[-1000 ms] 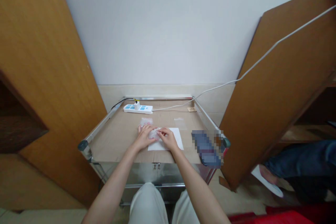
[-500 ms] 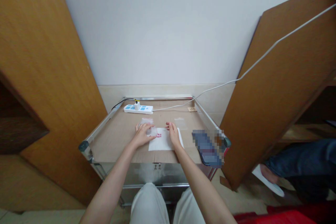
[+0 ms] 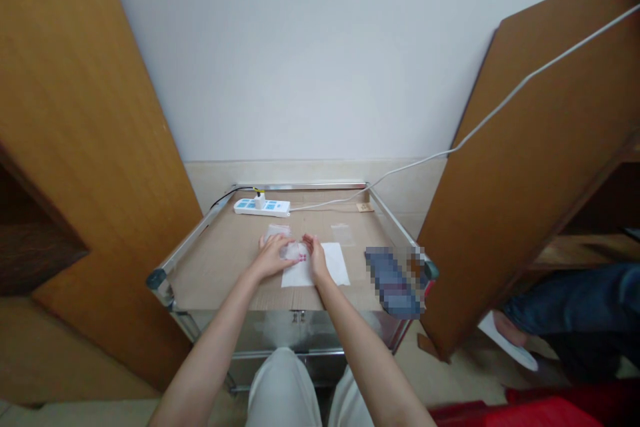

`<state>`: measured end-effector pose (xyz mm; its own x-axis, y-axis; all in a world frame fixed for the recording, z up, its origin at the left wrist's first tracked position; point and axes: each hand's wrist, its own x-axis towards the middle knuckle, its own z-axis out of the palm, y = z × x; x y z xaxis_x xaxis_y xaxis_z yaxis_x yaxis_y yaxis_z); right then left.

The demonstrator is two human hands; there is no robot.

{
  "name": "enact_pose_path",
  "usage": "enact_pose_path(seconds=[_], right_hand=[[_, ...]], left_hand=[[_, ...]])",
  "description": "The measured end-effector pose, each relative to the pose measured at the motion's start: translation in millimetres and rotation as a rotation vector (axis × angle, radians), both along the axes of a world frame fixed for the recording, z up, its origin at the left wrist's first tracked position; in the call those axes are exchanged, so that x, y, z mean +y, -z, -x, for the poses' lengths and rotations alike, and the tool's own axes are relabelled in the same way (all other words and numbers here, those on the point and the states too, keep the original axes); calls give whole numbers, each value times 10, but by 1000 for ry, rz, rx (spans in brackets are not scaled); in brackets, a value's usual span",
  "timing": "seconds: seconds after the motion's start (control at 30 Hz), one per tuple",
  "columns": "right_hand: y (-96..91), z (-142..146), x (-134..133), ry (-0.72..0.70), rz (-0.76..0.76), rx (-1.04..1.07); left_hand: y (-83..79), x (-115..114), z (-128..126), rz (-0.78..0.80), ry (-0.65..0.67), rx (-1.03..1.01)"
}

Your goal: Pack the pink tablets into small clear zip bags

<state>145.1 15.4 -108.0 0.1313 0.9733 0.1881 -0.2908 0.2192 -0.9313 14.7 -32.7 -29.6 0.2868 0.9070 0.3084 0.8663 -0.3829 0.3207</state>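
Scattering looks like the main risk: the tiny round pink pieces sit together over the white rectangular paper sheet, near the middle of the front edge of the brown cardboard-covered table. Whether they lie on the sheet or inside the small clear plastic bag cannot be told.

The left hand has its thumb and fingers closed around that bag. Too hard a squeeze could pinch its thin film shut; too loose a hold could let it slip. The right hand stands on edge just beside the pieces, its fingers loosely curved, apparently holding nothing. A sideways brush from it might roll them off the sheet, perhaps towards the table's front edge. Its forearm crosses the sheet's near edge, so a tug there could drag the paper and jolt everything on it.
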Motion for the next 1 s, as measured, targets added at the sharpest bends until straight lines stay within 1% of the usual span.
enact_pose_path(seconds=[0.17,0.3,0.43,0.5,0.67,0.8,1.0], right_hand=[[50,-1,6,2,0,-30],[73,3,13,-1,25,-57],[50,-7,1,26,24,-118],[27,-11,-11,27,33,-134],[-10,-10,-34,-32,69,-141],[9,-7,-27,-4,34,-143],[54,8,18,13,68,-63]], left_hand=[[-8,51,-39,22,49,71],[-74,100,-107,43,93,149],[-125,155,-179,57,119,214],[-129,177,-208,58,120,226],[-94,210,-235,52,111,237],[-73,219,-227,33,117,249],[-139,187,-268,47,103,261]])
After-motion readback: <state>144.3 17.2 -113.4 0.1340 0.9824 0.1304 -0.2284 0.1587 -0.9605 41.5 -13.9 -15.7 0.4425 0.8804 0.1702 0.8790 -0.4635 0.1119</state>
